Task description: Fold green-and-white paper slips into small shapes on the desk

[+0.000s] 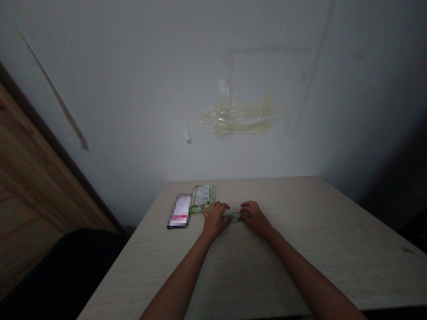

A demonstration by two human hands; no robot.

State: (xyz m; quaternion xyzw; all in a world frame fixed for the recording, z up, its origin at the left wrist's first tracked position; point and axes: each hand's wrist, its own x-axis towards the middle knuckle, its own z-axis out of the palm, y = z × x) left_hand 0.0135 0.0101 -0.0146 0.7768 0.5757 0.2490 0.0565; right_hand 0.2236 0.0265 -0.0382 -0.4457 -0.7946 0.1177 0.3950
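Between my hands, on the table, lies a small flat piece with a pale green print (236,215), perhaps a packet; its kind is too small and dim to make out. My left hand (215,218) grips its left end with curled fingers, the thumb along the near edge. At the right end, my right hand (255,218) holds it in the same way, fingers bent over the top. Both hands cover much of the piece. Just behind my left hand, a green and white printed packet (204,195) lies flat.
A phone (180,212) with a blurred-out screen lies left of the packet on the pale wooden table (300,258). Behind the table rises a wall (133,89) with old clear tape (236,118) stuck to it. At the left are wooden boards (40,164) and a dark shape (73,266).
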